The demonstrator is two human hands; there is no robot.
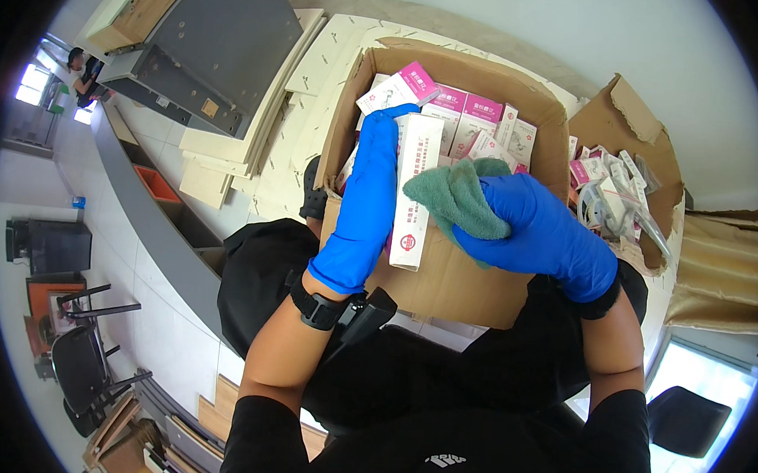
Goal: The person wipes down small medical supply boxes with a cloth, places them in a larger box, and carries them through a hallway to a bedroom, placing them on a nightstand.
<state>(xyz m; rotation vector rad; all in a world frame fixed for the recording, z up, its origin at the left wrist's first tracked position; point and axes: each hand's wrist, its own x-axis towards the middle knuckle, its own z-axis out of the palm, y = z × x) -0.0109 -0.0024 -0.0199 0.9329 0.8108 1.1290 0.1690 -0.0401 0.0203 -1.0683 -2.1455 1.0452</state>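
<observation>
My left hand (369,192), in a blue glove, grips a long white-and-pink paperboard box (411,231) by its left side. The narrow white face of that box, which bears printed writing, is turned up towards me. In my right hand (538,227), also gloved in blue, a green cloth (460,199) is bunched up, and its left end lies against or just over the box's face. Behind both hands stands an open cardboard carton (465,291) with several similar pink-and-white boxes (479,114) inside. One box (401,88) lies tilted on top of the others.
A second open carton (664,179) at the right holds small boxes and plastic-wrapped parts. Pale boards (336,63) lie under the cartons. Grey cabinet panels (229,46) lean at the upper left, above a long grey cabinet frame (157,227). A person (84,78) is far off at the left.
</observation>
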